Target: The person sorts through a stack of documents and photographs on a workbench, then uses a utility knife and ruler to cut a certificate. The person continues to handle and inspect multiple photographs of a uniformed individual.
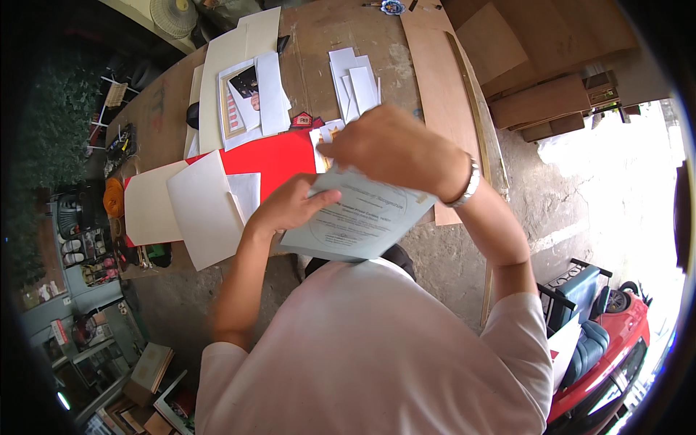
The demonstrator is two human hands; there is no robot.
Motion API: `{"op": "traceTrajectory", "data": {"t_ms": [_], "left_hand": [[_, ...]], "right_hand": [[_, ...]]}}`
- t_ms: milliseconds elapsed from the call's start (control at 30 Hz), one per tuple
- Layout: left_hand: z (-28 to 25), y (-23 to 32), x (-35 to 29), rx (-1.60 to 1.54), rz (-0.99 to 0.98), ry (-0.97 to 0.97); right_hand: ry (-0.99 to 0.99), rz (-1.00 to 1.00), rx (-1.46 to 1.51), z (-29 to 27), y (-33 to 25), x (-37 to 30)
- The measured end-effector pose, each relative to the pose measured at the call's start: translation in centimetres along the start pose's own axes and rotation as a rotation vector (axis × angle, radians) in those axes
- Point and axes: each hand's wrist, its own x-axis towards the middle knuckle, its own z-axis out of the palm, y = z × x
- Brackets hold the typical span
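Observation:
A pale blue-green certificate [355, 217] with printed lines is tilted in front of my shirt, over the near table edge. My left hand [286, 206] grips its left side, thumb on the printed face and the other fingers mostly hidden. Across the certificate's upper edge reaches my right hand [395, 148], a silver watch on its wrist. Motion blurs this hand and its fingers are partly hidden, so what it holds cannot be made out. Just beyond my hands lie a bright red sheet [272, 161] and a small white-and-gold paper piece [330, 132].
On the brown table [312, 80] are a stack of prints and papers [250, 101], white strips [354, 80] and cream boards [156, 206]. A long plywood strip [442, 94] runs along the right. Shelves stand at left; a red car [616, 348] is at lower right.

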Motion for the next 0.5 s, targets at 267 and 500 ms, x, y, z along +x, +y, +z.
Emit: {"op": "traceTrajectory", "data": {"t_ms": [267, 500], "left_hand": [[6.1, -8.1, -0.4, -0.754, -0.103, 0.465], [9.3, -8.7, 0.9, -0.82, -0.024, 0.589]], "right_hand": [[0.533, 0.965, 1.267, 9.7, 2.2, -15.4], [0.715, 1.127, 1.267, 17.1, 1.5, -15.6]]}}
